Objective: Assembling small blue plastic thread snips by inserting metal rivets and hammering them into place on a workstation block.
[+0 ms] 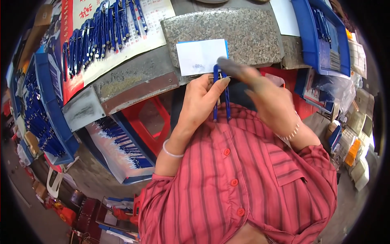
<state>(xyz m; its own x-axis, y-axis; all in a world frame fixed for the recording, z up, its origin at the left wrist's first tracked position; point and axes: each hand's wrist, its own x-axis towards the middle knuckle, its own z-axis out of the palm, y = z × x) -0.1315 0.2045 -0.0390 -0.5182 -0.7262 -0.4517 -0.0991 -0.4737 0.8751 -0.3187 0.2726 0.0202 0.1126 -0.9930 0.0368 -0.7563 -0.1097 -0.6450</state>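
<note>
At the front edge of the stone slab, my left hand (202,99) pinches a blue two-legged metal tool (228,97), its joined end up by the slab and its legs hanging toward my shirt. A thin metal piece crosses it near my fingertips. My right hand (276,105), blurred by motion, grips what looks like a hammer (231,67); its dark head is just above the joined end of the tool. Behind lies a white paper pad (199,57) with a grey smudge, a blue edge showing under it.
The speckled stone slab (252,28) rests on the workbench (134,69). Several similar blue tools (107,28) lie on printed paper at the left. Blue trays hold more, at the far left (53,105), below the bench (134,177) and right (302,36). A red stool (160,122) stands below.
</note>
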